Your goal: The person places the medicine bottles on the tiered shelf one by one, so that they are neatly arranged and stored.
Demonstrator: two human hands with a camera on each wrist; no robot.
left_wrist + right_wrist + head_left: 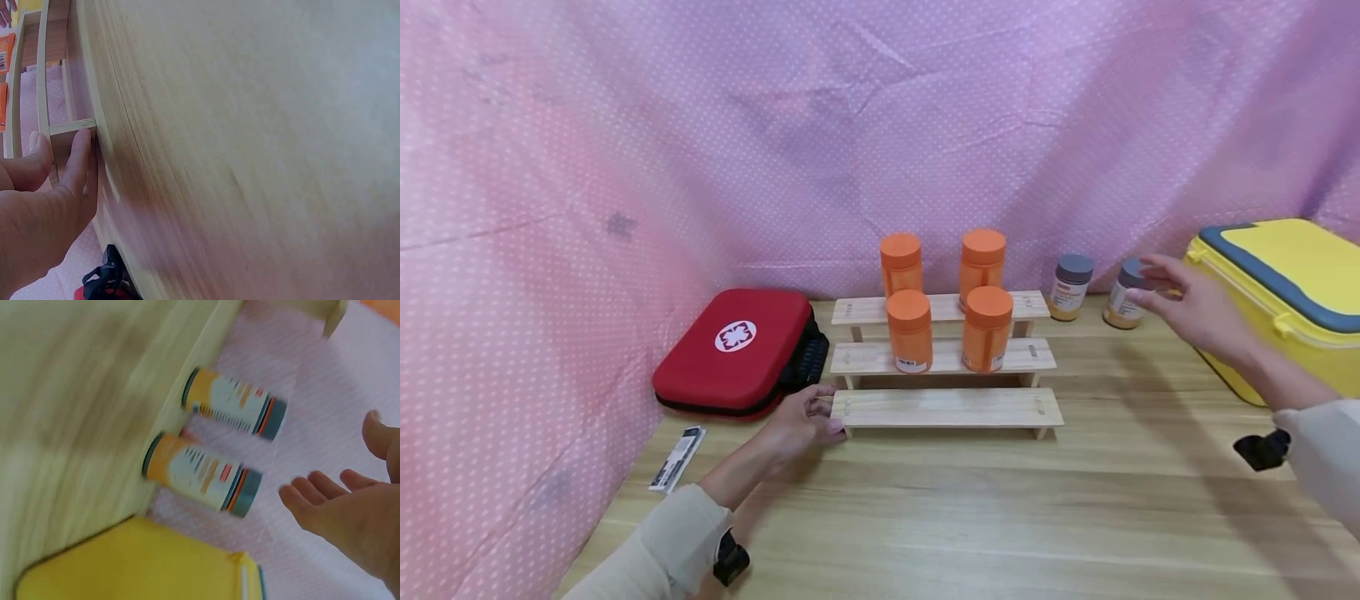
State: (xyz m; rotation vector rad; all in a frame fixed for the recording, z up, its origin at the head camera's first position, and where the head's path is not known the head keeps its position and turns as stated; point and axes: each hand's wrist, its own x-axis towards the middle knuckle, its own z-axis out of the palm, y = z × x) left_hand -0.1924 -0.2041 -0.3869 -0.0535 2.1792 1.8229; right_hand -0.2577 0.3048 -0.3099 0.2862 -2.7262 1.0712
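The fingers (299,501) of the right hand (1201,307) are loosely bent, the thumb held apart from them, just short of the right jar (1122,307); the wrist view shows a gap. That forearm slants in from the right. The left hand (793,429) pinches the left end of the rack (946,408) at its lowest step, its arm reaching up from the lower left. The rack's long axis runs left to right across the desk (962,517), its steps rising toward the cloth (850,125). The right jar stands upright, cap up, between the left jar (1070,290) (same grey cap) and the yellow box (1292,304). Four orange tubs (911,333) stand upright on the upper two steps. Left of the rack lies the red case (733,354).
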